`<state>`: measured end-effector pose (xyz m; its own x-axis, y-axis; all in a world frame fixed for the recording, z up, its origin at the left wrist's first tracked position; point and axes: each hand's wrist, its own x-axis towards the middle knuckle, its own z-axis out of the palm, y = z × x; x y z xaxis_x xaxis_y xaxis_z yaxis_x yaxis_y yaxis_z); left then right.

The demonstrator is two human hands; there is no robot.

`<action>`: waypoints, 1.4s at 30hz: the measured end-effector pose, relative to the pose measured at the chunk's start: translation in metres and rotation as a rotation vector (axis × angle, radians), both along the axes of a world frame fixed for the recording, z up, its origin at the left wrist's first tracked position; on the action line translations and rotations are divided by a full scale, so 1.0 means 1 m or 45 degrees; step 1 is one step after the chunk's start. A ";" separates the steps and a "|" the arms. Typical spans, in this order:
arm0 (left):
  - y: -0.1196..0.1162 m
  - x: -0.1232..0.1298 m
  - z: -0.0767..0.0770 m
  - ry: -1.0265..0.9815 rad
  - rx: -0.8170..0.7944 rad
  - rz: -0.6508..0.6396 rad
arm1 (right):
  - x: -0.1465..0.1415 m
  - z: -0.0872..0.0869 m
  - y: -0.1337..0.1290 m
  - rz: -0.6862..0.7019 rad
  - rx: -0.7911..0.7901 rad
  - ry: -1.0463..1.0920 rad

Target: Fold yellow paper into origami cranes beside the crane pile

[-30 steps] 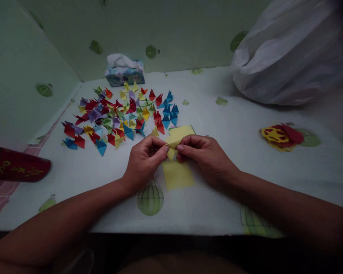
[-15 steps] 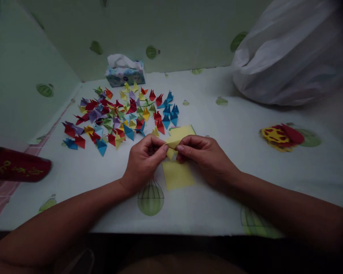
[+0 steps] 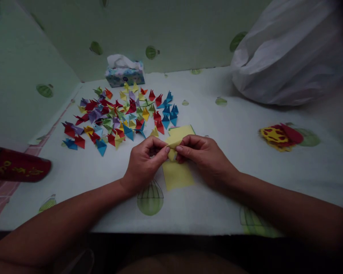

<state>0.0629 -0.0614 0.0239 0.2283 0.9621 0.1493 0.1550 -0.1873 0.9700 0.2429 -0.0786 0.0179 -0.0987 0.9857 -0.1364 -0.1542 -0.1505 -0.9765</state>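
Observation:
Between my two hands is a small folded piece of yellow paper [image 3: 173, 145], raised a little above the table. My left hand [image 3: 145, 161] pinches its left edge between thumb and fingers. On the other side my right hand [image 3: 207, 158] is closed on it in the same way, thumb on top. The fingers hide part of the folds. Under the hands lies a flat yellow paper square [image 3: 178, 177]. Just beyond them sits a stack of square paper sheets [image 3: 184, 131], yellow on top with a green edge showing.
Many folded paper cranes [image 3: 111, 118] in several colours spread over the back left. Behind them stands a tissue box [image 3: 125, 75]. A dark red canister [image 3: 20, 164] lies at the left edge. On the right are a red-and-yellow cut-out item [image 3: 277, 136] and a large white plastic bag [image 3: 286, 64].
The folded yellow paper has tilted slightly between my fingers, and its lower flap looks narrower. Both hands keep nearly the same place and grip.

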 end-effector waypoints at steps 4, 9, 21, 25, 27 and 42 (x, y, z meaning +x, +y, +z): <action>0.000 0.001 -0.001 -0.016 0.001 -0.006 | -0.001 0.001 -0.001 -0.009 -0.007 -0.013; 0.000 0.001 0.000 -0.052 -0.038 -0.024 | -0.002 0.005 -0.002 -0.016 -0.013 -0.010; 0.000 0.002 -0.001 -0.086 -0.056 0.006 | -0.004 0.004 -0.003 -0.049 -0.017 0.020; 0.000 0.002 -0.002 -0.047 -0.007 0.014 | -0.004 0.004 -0.003 -0.068 -0.014 0.016; 0.000 0.002 -0.002 -0.050 -0.007 0.019 | -0.004 0.004 -0.003 -0.068 -0.010 0.005; -0.001 0.002 -0.004 -0.023 0.027 0.004 | -0.004 0.005 -0.003 -0.101 0.026 -0.039</action>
<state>0.0647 -0.0628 0.0202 0.2222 0.9595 0.1733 0.1383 -0.2070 0.9685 0.2386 -0.0814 0.0233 -0.0159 0.9929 -0.1177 -0.1352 -0.1188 -0.9837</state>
